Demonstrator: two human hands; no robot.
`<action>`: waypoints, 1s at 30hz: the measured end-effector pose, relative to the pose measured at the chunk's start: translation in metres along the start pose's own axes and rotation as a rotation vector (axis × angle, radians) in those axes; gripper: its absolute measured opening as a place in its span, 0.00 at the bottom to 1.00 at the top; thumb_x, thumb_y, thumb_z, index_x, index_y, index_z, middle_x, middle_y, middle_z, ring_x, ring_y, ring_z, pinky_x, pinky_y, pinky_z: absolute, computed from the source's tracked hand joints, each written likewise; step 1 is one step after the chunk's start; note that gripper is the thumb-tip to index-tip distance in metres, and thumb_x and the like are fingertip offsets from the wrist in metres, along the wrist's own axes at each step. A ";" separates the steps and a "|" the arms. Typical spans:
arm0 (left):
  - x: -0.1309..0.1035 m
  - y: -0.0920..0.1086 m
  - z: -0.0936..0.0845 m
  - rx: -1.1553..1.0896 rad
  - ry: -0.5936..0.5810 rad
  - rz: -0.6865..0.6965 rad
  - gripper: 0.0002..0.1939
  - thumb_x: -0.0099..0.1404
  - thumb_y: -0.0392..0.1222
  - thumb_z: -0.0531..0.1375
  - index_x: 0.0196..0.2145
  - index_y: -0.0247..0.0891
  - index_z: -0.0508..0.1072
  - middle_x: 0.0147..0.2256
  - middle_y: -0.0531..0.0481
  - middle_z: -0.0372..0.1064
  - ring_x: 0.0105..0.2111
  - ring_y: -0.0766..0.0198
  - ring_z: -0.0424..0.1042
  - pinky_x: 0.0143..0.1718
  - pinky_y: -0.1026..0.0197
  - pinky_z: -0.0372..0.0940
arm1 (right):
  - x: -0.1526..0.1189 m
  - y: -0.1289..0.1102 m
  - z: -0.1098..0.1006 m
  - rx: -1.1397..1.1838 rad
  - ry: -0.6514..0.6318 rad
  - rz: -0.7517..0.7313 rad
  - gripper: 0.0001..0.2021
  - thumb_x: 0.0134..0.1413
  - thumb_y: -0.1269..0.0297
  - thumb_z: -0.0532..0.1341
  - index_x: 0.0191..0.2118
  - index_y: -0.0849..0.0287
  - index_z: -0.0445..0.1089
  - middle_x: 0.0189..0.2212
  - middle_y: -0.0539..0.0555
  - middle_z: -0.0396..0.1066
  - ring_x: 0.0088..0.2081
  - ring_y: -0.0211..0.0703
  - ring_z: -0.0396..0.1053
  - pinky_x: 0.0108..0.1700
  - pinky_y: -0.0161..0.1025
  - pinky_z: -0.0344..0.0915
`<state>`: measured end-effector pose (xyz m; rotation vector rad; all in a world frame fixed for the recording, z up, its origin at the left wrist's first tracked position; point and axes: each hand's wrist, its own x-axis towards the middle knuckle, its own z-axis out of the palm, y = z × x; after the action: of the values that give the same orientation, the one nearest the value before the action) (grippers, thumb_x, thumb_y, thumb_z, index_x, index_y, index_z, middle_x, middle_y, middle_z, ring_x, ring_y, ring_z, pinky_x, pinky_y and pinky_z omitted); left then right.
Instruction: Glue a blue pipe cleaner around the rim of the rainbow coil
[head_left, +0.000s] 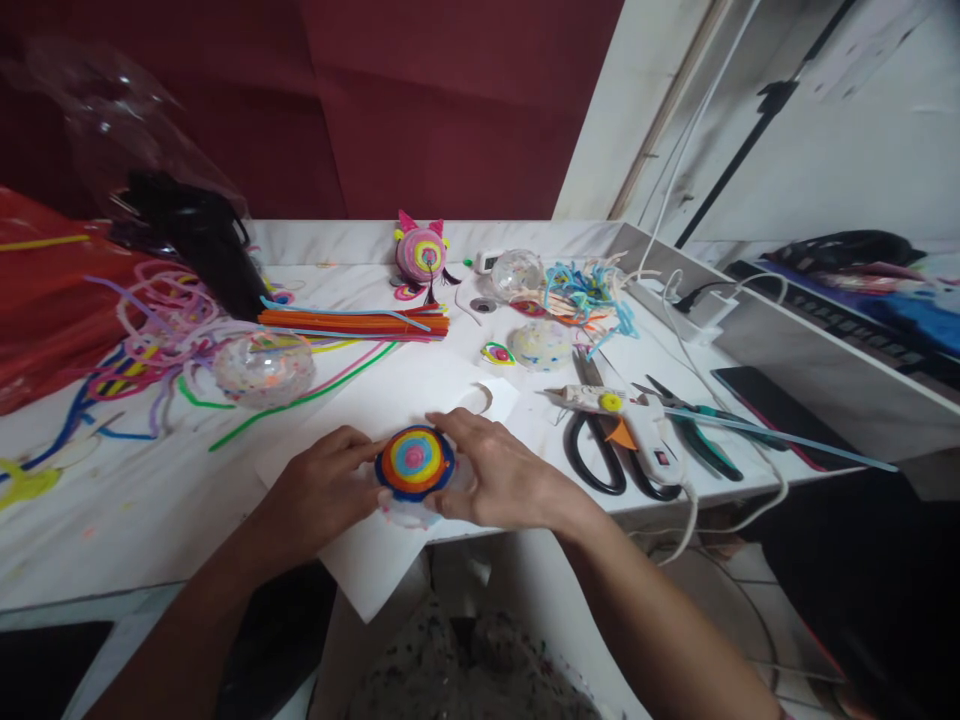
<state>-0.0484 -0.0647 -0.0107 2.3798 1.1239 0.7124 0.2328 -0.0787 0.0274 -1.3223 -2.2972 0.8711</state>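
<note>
Between my two hands sits a clear plastic dome topped with a coil of pipe cleaners [415, 461], pink at the centre, then light blue, yellow, orange and dark blue. My left hand [330, 490] grips its left side with thumb and fingers. From the right, my right hand [495, 470] closes round the far and near edges. Part of the clear dome shows below the coil; its underside is hidden. White paper [375, 570] lies under it, overhanging the table's front edge.
Right of my hands lie a glue gun [637, 425], black-handled scissors [596, 455] and green-handled pliers [709, 440]. Pipe cleaners [360, 322] lie bundled behind. Clear half-spheres [264, 368] stand around, and a pink decorated ball [421, 254] is at the back.
</note>
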 end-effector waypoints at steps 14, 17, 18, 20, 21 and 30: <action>0.000 0.004 0.002 0.069 -0.001 0.038 0.18 0.77 0.50 0.59 0.57 0.44 0.83 0.47 0.47 0.81 0.44 0.55 0.82 0.48 0.57 0.79 | 0.003 -0.001 -0.013 -0.015 -0.084 -0.040 0.32 0.64 0.65 0.72 0.71 0.61 0.72 0.64 0.65 0.74 0.66 0.62 0.74 0.70 0.58 0.69; -0.004 0.002 0.006 0.027 0.046 -0.008 0.21 0.77 0.54 0.60 0.60 0.45 0.82 0.47 0.48 0.80 0.41 0.57 0.81 0.46 0.57 0.79 | -0.001 0.005 -0.010 0.017 -0.050 -0.047 0.34 0.63 0.66 0.72 0.72 0.63 0.70 0.67 0.68 0.74 0.69 0.64 0.73 0.72 0.60 0.68; -0.005 0.001 0.007 0.020 0.049 -0.017 0.22 0.77 0.55 0.60 0.60 0.45 0.82 0.47 0.48 0.80 0.41 0.57 0.81 0.46 0.57 0.79 | -0.002 0.006 -0.008 0.021 -0.038 -0.055 0.34 0.63 0.67 0.72 0.73 0.64 0.70 0.68 0.69 0.74 0.69 0.65 0.73 0.72 0.61 0.67; -0.007 0.001 0.008 0.007 0.040 -0.025 0.23 0.77 0.57 0.60 0.61 0.46 0.82 0.47 0.48 0.80 0.42 0.56 0.81 0.46 0.56 0.79 | -0.004 0.009 -0.005 0.021 -0.019 -0.074 0.36 0.61 0.69 0.72 0.73 0.66 0.69 0.69 0.70 0.74 0.70 0.65 0.73 0.73 0.61 0.67; -0.007 0.001 0.009 -0.002 0.032 -0.028 0.23 0.77 0.58 0.60 0.62 0.47 0.82 0.48 0.47 0.80 0.43 0.55 0.81 0.47 0.56 0.79 | -0.005 0.009 -0.003 0.020 -0.010 -0.085 0.36 0.60 0.70 0.72 0.73 0.66 0.69 0.69 0.70 0.74 0.70 0.65 0.72 0.73 0.61 0.67; -0.011 0.006 0.014 -0.087 0.086 -0.099 0.25 0.75 0.64 0.63 0.60 0.50 0.83 0.49 0.47 0.80 0.42 0.54 0.79 0.50 0.51 0.79 | -0.011 0.012 0.006 0.001 0.049 -0.109 0.36 0.59 0.68 0.70 0.73 0.60 0.68 0.66 0.68 0.76 0.67 0.65 0.74 0.70 0.64 0.70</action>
<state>-0.0429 -0.0788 -0.0216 2.2235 1.2110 0.8192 0.2428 -0.0858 0.0144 -1.1925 -2.3070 0.7957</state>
